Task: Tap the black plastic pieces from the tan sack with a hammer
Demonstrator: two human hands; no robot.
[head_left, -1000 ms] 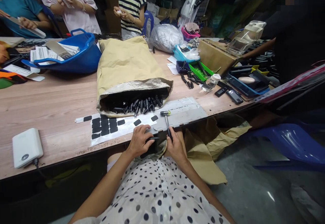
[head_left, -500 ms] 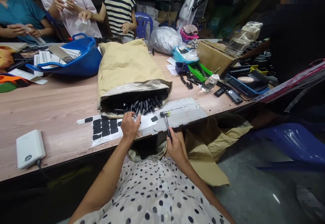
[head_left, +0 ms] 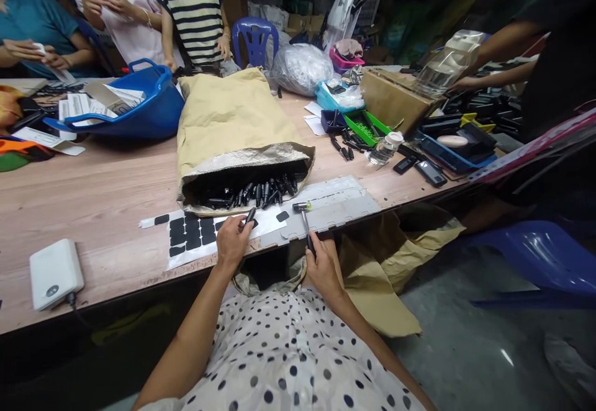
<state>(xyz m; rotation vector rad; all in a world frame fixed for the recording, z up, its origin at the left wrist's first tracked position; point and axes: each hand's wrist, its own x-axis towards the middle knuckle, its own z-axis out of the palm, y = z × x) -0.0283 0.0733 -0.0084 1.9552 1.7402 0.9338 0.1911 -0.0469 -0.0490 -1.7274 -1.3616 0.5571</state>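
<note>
Between its thumb and fingers my left hand (head_left: 232,241) pinches a small black cylindrical part (head_left: 250,215), tilted above a white sheet with black rounded stickers (head_left: 193,232). My right hand (head_left: 321,267) is wrapped round the handle of a small hammer (head_left: 304,213), whose black and yellow head rests over a grey board (head_left: 338,203). Just beyond my left hand lies a large tan paper sack (head_left: 237,113), its mouth facing me. Several similar black parts (head_left: 265,192) show inside the opening; those deeper in are hidden.
A blue basket (head_left: 135,116) with white boxes stands at left, and a white power bank (head_left: 56,273) lies near the front edge. To the right are a green tray (head_left: 365,128), a clear bottle (head_left: 385,148) and a cardboard box (head_left: 395,100). Other people stand around the table.
My left hand has drawn back from the sack's mouth and now holds a black cylindrical part. My right hand and the hammer have barely moved. Across the table, people's arms have shifted.
</note>
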